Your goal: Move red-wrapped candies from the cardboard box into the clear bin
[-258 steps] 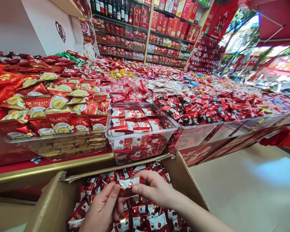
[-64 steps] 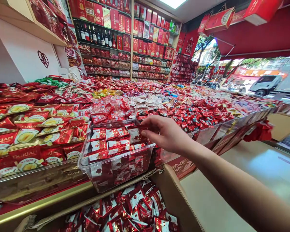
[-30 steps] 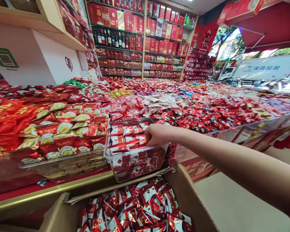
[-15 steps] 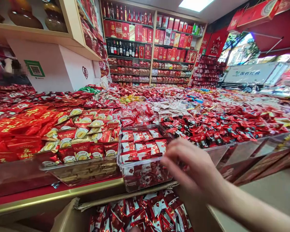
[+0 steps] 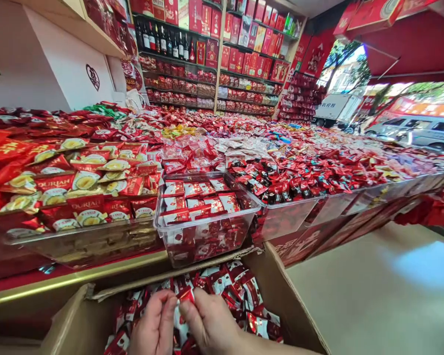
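Observation:
Both hands are together over an open cardboard box (image 5: 296, 301) of loose red-and-white candy packets (image 5: 253, 291). My left hand (image 5: 153, 323) pinches one small packet (image 5: 187, 296) at its left side. From the right, my right hand (image 5: 210, 318) grips the same packet with thumb and fingers, hiding part of it. Just beyond the box stands a clear plastic bin (image 5: 207, 227), with matching packets lined up in rows inside.
Left of the bin are durian candy packets (image 5: 85, 180) in a clear tray. On the right, more bins hold red wrapped sweets (image 5: 292, 185). Shelves of bottles and red boxes (image 5: 203, 22) stand at the back. A pale floor (image 5: 373, 286) lies to the right.
My right hand has moved from beside the clear bin down into the cardboard box. My left hand has come into view, and both now hold a packet. The view has tilted down.

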The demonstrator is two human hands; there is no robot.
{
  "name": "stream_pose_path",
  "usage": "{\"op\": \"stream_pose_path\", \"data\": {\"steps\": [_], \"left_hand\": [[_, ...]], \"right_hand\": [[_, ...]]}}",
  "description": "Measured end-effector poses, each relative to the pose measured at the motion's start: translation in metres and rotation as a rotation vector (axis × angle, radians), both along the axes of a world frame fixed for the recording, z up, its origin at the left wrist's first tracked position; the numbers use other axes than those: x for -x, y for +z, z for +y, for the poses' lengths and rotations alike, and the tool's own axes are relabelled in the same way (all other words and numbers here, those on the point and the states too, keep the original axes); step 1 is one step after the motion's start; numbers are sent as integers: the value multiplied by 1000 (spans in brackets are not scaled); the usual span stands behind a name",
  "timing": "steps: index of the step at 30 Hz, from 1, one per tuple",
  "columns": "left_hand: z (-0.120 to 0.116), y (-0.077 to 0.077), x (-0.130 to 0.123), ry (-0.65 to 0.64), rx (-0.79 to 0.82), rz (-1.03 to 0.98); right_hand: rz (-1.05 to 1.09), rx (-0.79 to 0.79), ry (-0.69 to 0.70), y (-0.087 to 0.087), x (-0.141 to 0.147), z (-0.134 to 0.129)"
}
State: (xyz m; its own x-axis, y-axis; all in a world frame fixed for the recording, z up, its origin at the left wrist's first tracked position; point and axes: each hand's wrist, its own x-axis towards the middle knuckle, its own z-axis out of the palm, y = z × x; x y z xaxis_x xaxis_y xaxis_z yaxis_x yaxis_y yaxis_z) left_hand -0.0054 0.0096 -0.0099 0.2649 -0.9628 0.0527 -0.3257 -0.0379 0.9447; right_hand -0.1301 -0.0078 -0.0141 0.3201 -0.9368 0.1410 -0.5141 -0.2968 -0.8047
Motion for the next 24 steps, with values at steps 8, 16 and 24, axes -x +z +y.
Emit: {"op": "stream_pose_path", "data": {"steps": [8,16,24], "left_hand": [[1,0,8,-273,-138,530],[-2,6,6,-306,-212,614],[5,-8,-1,-322,-219,490]], "right_hand": [[-479,-288,-55,4,11,-4],[-542,-320,-70,0,16,-12],[-313,-97,59,21,32,-4]]}}
